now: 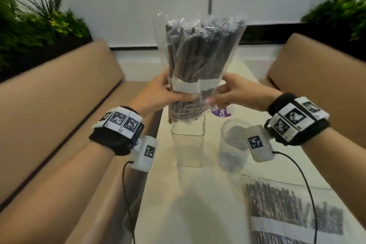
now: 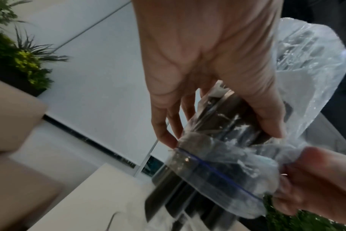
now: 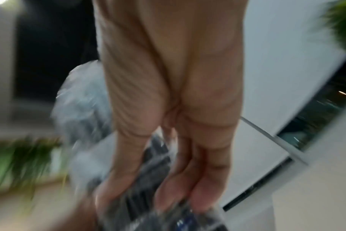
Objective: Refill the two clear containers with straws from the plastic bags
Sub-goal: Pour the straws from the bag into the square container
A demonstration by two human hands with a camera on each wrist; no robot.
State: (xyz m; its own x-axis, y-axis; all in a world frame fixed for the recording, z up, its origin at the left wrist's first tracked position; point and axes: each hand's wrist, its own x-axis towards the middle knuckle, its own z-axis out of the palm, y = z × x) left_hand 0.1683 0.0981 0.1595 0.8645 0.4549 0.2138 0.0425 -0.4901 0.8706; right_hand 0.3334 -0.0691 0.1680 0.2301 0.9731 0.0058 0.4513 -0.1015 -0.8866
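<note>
A clear plastic bag of dark straws (image 1: 198, 61) stands mouth-down above the square clear container (image 1: 188, 142). My left hand (image 1: 164, 93) grips the bag around its white label from the left. My right hand (image 1: 227, 93) pinches the bag's lower edge from the right. Several straw ends (image 1: 184, 113) poke out of the mouth just over the container's rim. The round clear container (image 1: 233, 144) stands to the right, partly hidden by my right wrist device. In the left wrist view the bag (image 2: 217, 171) shows its blue zip line between both hands. The right wrist view shows blurred fingers (image 3: 178, 187) on the bag (image 3: 148, 179).
A second bag of straws (image 1: 293, 210) lies flat on the white table (image 1: 188, 204) at the near right. A purple sticker (image 1: 221, 113) lies behind the round container. Tan bench seats (image 1: 59, 105) flank the table; plants (image 1: 29, 25) stand at both back corners.
</note>
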